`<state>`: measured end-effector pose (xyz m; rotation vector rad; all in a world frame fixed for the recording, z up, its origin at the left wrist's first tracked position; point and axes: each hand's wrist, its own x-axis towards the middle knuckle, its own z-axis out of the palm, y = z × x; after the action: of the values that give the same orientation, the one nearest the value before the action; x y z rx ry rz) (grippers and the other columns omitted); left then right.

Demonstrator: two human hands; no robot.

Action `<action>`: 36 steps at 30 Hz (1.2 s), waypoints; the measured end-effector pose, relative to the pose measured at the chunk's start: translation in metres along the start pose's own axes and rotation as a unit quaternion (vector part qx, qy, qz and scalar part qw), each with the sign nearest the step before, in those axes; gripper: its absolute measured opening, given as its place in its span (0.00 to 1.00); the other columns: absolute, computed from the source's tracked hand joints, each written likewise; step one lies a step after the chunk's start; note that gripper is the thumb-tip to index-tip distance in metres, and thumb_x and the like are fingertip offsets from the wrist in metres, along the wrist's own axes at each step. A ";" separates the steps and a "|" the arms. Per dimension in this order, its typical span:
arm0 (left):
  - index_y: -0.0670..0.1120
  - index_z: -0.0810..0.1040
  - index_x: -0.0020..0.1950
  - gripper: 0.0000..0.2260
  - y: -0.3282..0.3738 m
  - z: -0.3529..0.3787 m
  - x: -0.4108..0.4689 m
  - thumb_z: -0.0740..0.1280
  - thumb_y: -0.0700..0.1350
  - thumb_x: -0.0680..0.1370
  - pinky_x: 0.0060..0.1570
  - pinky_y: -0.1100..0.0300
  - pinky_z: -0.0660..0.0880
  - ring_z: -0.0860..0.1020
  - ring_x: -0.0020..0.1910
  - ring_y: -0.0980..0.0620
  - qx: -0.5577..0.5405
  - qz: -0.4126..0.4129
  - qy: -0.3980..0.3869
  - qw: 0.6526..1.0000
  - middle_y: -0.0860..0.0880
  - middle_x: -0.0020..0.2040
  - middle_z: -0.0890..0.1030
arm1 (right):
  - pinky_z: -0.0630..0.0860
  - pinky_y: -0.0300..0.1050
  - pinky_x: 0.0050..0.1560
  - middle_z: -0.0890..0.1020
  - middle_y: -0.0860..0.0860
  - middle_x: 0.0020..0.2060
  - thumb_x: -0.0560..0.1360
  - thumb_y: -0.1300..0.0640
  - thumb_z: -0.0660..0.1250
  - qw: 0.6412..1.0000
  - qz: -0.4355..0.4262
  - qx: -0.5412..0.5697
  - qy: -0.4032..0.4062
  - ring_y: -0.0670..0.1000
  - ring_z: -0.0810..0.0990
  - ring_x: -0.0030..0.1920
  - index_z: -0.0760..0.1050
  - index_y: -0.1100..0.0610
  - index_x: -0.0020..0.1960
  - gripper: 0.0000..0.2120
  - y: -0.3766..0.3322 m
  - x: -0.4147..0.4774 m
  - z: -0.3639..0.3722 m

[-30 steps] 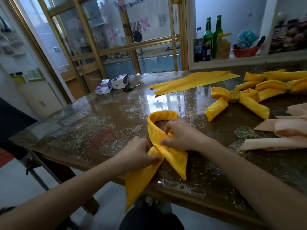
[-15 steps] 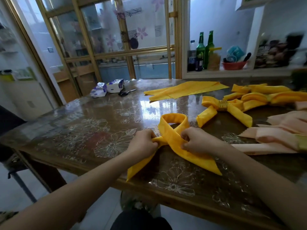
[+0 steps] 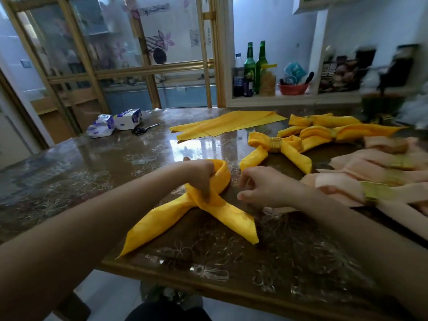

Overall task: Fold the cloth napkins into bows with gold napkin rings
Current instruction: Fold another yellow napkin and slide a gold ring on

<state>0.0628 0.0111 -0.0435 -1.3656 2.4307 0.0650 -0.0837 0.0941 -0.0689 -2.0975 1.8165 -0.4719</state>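
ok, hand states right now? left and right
Left hand: grips the napkin at its crossing.
Right hand: closed, fingers curled, nothing seen in it, off the napkin.

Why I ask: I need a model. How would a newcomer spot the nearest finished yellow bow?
On the glossy table, look beyond the right hand. That yellow bow shows a gold ring at its waist; the looped napkin beside it has none.
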 end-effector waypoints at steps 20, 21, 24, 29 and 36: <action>0.53 0.76 0.47 0.14 0.162 -0.147 0.100 0.72 0.58 0.68 0.49 0.53 0.76 0.76 0.43 0.54 -0.097 0.223 0.071 0.967 0.53 0.44 0.79 | 0.73 0.49 0.51 0.79 0.60 0.49 0.77 0.63 0.61 0.873 0.372 -0.002 0.316 0.60 0.77 0.51 0.75 0.66 0.54 0.08 0.305 -0.106 -0.205; 0.55 0.75 0.47 0.16 0.174 -0.154 0.106 0.72 0.60 0.65 0.50 0.54 0.75 0.76 0.43 0.55 -0.113 0.230 0.070 0.964 0.53 0.46 0.79 | 0.73 0.50 0.50 0.78 0.60 0.50 0.78 0.63 0.61 0.870 0.376 -0.012 0.318 0.59 0.77 0.50 0.74 0.65 0.55 0.09 0.315 -0.106 -0.211; 0.50 0.74 0.59 0.24 0.213 -0.138 0.129 0.73 0.58 0.67 0.52 0.56 0.71 0.74 0.51 0.51 -0.158 0.235 0.045 0.958 0.48 0.56 0.75 | 0.68 0.45 0.36 0.74 0.60 0.46 0.77 0.65 0.58 0.873 0.395 -0.055 0.279 0.55 0.72 0.41 0.71 0.63 0.53 0.06 0.329 -0.096 -0.204; 0.48 0.56 0.75 0.34 0.274 -0.060 0.170 0.68 0.51 0.74 0.70 0.44 0.60 0.63 0.71 0.42 -0.209 0.179 0.021 0.961 0.45 0.73 0.64 | 0.70 0.46 0.40 0.73 0.63 0.60 0.77 0.67 0.56 0.882 0.411 -0.105 0.204 0.59 0.74 0.52 0.61 0.61 0.71 0.22 0.351 -0.067 -0.190; 0.47 0.43 0.77 0.37 0.282 -0.063 0.174 0.64 0.50 0.78 0.72 0.41 0.55 0.57 0.74 0.39 -0.174 0.159 -0.031 0.971 0.42 0.76 0.56 | 0.45 0.57 0.74 0.40 0.59 0.76 0.79 0.56 0.57 0.864 0.439 -0.242 0.051 0.60 0.41 0.76 0.54 0.57 0.76 0.27 0.375 -0.027 -0.182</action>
<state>-0.2725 0.0060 -0.0777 -1.0645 2.6474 0.6312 -0.5006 0.0646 -0.0762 -1.2134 2.8885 0.1423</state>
